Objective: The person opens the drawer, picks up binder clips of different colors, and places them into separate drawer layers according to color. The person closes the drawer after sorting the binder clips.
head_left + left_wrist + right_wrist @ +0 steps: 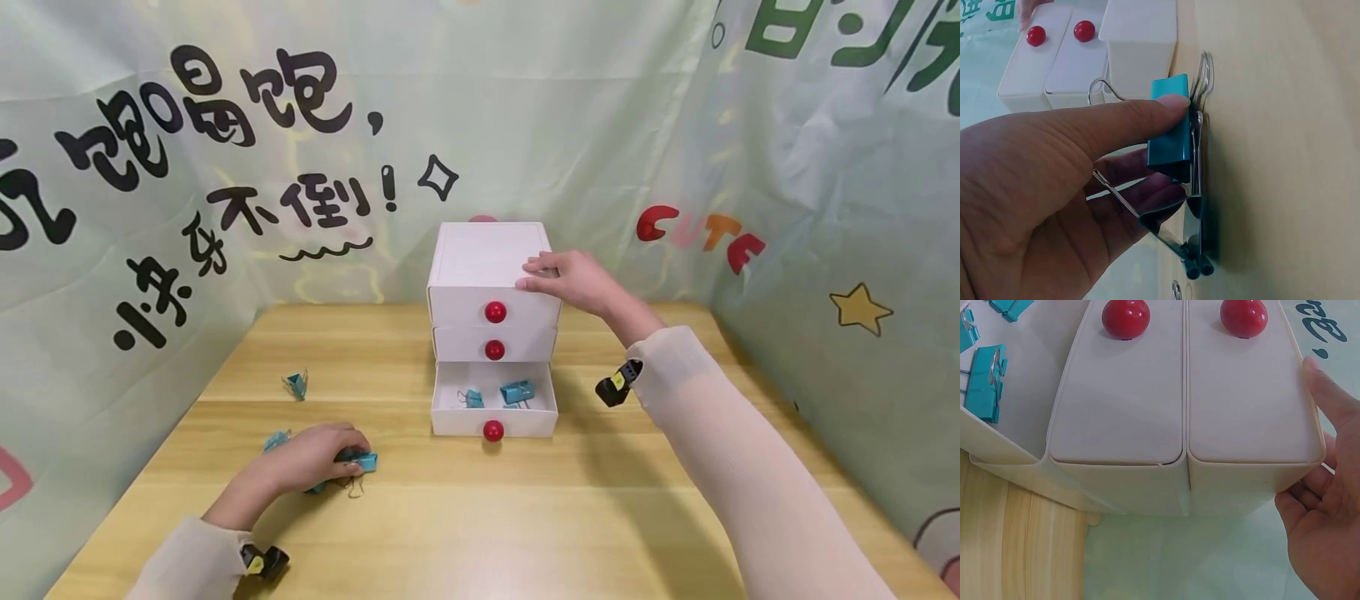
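Observation:
My left hand (318, 457) pinches a teal binder clip (1169, 150), the thumb lying across its body, just above the wooden table (465, 525). Below that clip in the left wrist view is another dark teal binder clip (1194, 253) with wire handles. My right hand (573, 279) rests on the top right front corner of a white drawer cabinet (487, 250), thumb along the front edge. The cabinet's bottom drawer (457, 422) is pulled out and has teal binder clips (517, 392) inside. Both upper drawers are closed, each with a red knob (1125, 317).
One loose binder clip (297, 384) lies toward the back left of the table, and another clip (276, 440) sits beside my left hand. A printed cloth (570, 117) hangs behind and along the sides of the table. Each wrist carries a small black camera (617, 385).

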A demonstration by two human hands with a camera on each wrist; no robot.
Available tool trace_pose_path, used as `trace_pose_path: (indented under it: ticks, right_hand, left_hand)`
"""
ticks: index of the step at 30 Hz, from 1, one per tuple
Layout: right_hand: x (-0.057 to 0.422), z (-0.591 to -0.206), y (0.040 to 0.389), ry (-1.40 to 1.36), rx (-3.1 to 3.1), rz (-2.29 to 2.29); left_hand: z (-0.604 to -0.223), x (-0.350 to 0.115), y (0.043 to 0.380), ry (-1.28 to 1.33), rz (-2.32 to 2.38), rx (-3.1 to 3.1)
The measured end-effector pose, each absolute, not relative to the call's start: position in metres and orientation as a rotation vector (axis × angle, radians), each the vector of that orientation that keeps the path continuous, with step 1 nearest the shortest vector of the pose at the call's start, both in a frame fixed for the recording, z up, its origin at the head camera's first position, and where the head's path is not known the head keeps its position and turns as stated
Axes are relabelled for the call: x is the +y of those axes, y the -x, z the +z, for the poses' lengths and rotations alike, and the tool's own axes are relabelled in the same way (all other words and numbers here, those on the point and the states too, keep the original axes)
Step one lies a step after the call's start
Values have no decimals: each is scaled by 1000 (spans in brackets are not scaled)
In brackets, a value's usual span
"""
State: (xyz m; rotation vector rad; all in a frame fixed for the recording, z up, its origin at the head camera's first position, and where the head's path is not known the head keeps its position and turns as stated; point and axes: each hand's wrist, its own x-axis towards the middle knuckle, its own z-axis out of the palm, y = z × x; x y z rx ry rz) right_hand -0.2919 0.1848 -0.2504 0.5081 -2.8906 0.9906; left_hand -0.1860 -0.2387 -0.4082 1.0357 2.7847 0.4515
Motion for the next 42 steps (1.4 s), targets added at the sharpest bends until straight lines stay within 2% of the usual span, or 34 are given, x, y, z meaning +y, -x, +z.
trace_pose_path:
  ticks: [8,14,21,30,42]
  right_hand:
    - [182,-255,290,-509,-2899,1010]
    - [187,-254,290,-505,-2881,982]
    - [187,-256,292,-519,-2893,988]
    - [189,-256,293,-536,-2890,972]
    - [189,-254,294,-545,-2875,973]
  left_hand:
    - [-410,-234,198,-961,483,2743]
    - [-405,-225,214,-1056,498,2779]
    - [-394,-216,218,-1052,540,2830]
    - [-370,-187,220,-1155,647,2939]
    - [-360,-147,243,-1272,788,2987]
